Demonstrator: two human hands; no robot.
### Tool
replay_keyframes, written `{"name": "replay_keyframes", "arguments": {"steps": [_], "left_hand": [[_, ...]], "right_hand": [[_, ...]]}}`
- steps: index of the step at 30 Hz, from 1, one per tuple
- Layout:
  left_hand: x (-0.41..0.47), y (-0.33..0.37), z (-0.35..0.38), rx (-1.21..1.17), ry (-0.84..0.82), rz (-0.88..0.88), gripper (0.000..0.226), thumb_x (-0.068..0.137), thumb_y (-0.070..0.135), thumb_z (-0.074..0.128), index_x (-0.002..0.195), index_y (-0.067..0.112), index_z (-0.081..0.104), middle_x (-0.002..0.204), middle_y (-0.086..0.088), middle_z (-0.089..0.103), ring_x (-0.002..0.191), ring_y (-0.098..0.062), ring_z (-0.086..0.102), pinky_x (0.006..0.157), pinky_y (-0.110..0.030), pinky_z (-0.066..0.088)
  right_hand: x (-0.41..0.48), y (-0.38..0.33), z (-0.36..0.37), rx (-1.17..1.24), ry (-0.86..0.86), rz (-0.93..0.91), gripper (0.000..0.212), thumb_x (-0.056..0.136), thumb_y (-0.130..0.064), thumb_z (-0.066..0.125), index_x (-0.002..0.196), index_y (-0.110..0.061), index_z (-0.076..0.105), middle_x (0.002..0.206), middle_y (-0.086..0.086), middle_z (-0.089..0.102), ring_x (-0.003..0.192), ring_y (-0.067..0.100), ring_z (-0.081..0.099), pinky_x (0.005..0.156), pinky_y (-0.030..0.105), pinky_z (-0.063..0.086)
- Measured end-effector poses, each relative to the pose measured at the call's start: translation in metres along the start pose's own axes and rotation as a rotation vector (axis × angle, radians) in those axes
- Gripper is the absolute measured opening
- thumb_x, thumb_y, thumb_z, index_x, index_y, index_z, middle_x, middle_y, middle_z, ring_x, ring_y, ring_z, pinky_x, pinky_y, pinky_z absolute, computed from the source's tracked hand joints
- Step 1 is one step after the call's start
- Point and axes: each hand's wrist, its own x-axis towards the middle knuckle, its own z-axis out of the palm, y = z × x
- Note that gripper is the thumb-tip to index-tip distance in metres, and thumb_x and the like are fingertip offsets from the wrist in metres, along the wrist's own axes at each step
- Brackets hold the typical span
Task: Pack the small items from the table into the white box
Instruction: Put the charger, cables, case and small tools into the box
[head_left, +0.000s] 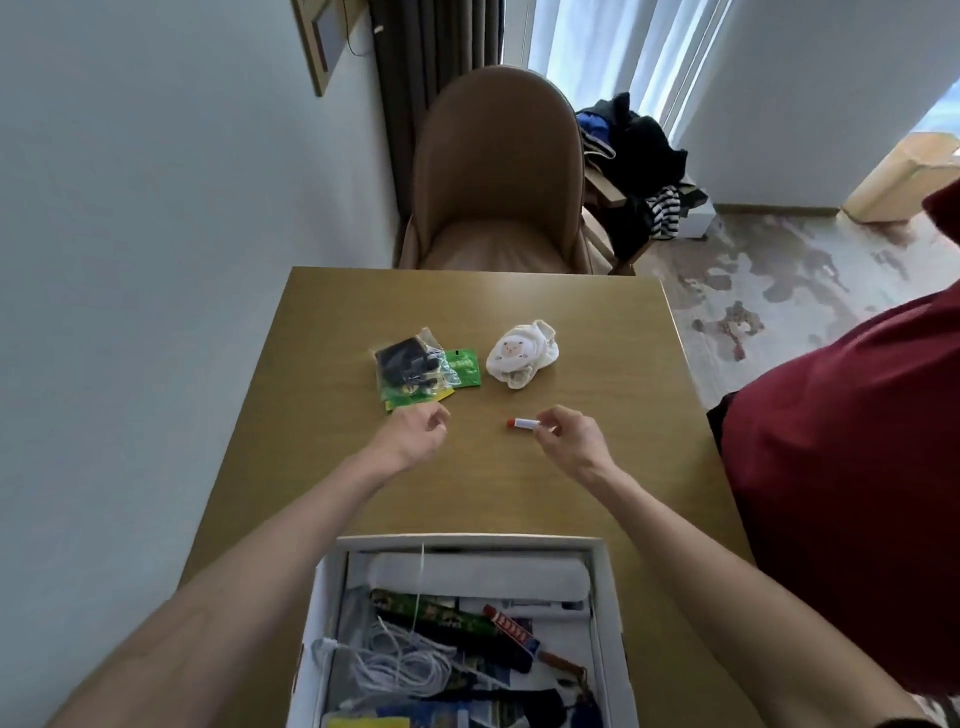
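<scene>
A small white tube with a red cap (521, 423) lies at the table's middle, pinched at its right end by my right hand (569, 435). My left hand (415, 434) hovers with fingers loosely curled and nothing in it, just in front of a clear bag of dark items (408, 364) lying on green packets (462, 368). A white sock bundle with a sheep print (521, 358) sits to the right of the packets. The open white box (608, 597) stands at the near edge, holding a white cable, a rolled white cloth, dark green packets and other small things.
The wooden table (337, 493) stands against a white wall on the left. A brown chair (493, 176) is tucked at its far end. A person in a dark red top (841, 467) sits at the right edge. Clothes are piled on a rack behind.
</scene>
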Motion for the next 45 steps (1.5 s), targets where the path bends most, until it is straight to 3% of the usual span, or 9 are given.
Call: {"name": "replay_keyframes", "arguments": {"steps": [5,8,11,15,20,28,34,39,45], "left_hand": [[0.058,-0.041,-0.010,0.162,0.206,-0.023,0.050,0.091,0.019,0.055,0.139,0.012,0.041,0.142,-0.006,0.039,0.123,-0.023,0.042,0.096,-0.038,0.046],[0.095,-0.058,-0.018,0.304,0.179,-0.085,0.072,0.086,0.034,0.063,0.145,0.016,0.027,0.152,-0.007,0.024,0.132,-0.026,0.034,0.094,-0.043,0.049],[0.122,-0.071,-0.019,0.421,0.082,-0.101,0.095,0.079,0.049,0.067,0.151,0.019,0.010,0.158,-0.009,0.008,0.144,-0.030,0.015,0.108,-0.048,0.035],[0.142,-0.074,-0.020,0.501,0.028,-0.059,0.111,0.070,0.063,0.066,0.151,0.016,0.007,0.151,-0.016,0.026,0.136,-0.033,0.030,0.111,-0.045,0.028],[0.136,-0.062,-0.023,0.532,0.102,-0.004,0.099,0.058,0.064,0.074,0.131,0.008,0.035,0.120,-0.013,0.045,0.104,-0.028,0.050,0.084,-0.038,0.047],[0.082,-0.043,-0.035,0.467,0.300,0.082,0.091,0.056,0.067,0.068,0.120,0.010,0.037,0.103,-0.008,0.045,0.078,-0.021,0.047,0.059,-0.032,0.045],[0.003,0.005,-0.062,0.233,0.427,0.208,0.096,0.056,0.060,0.072,0.130,0.012,0.033,0.112,-0.011,0.045,0.087,-0.023,0.053,0.069,-0.036,0.055],[-0.112,0.042,-0.048,0.112,0.412,0.368,0.095,0.056,0.060,0.068,0.132,0.018,0.031,0.112,-0.002,0.042,0.091,-0.016,0.052,0.066,-0.012,0.045],[-0.209,0.037,-0.003,0.091,0.246,0.324,0.088,0.062,0.054,0.070,0.133,0.023,0.028,0.115,0.002,0.040,0.098,-0.018,0.055,0.078,-0.026,0.057]], "right_hand": [[0.033,-0.004,0.021,-0.236,-0.100,0.041,0.049,0.091,-0.028,0.061,0.137,-0.016,0.050,0.133,0.008,0.051,0.124,0.027,0.043,0.096,0.038,0.042],[0.040,-0.004,0.031,-0.398,-0.147,0.045,0.035,0.090,-0.025,0.059,0.123,-0.016,0.056,0.122,0.008,0.053,0.117,0.027,0.046,0.090,0.038,0.044],[0.040,-0.004,0.033,-0.482,-0.170,0.015,0.019,0.094,-0.029,0.053,0.107,-0.016,0.060,0.109,0.007,0.061,0.107,0.026,0.052,0.084,0.038,0.046],[0.034,-0.007,0.024,-0.240,-0.178,0.046,0.024,0.093,-0.040,0.057,0.094,-0.017,0.062,0.094,-0.002,0.064,0.085,0.019,0.061,0.073,0.037,0.052],[0.018,-0.017,0.005,0.145,-0.159,0.066,0.014,0.087,-0.030,0.068,0.093,-0.018,0.064,0.086,-0.003,0.068,0.071,0.012,0.064,0.059,0.028,0.053],[-0.027,-0.040,-0.027,0.392,-0.175,-0.046,0.010,0.084,-0.027,0.071,0.091,-0.023,0.065,0.085,-0.002,0.070,0.067,0.001,0.065,0.054,0.014,0.049],[-0.080,-0.052,-0.052,0.478,-0.304,-0.193,0.013,0.087,-0.022,0.071,0.099,-0.018,0.065,0.089,0.003,0.070,0.074,0.008,0.066,0.063,0.020,0.051],[-0.131,-0.044,-0.061,0.490,-0.455,-0.320,0.022,0.089,-0.018,0.069,0.106,-0.006,0.064,0.094,0.011,0.069,0.072,0.016,0.064,0.066,0.028,0.054],[-0.182,-0.024,-0.046,0.251,-0.321,-0.367,0.011,0.089,-0.027,0.068,0.095,-0.019,0.067,0.085,-0.002,0.069,0.072,0.006,0.063,0.068,0.031,0.057]]}}
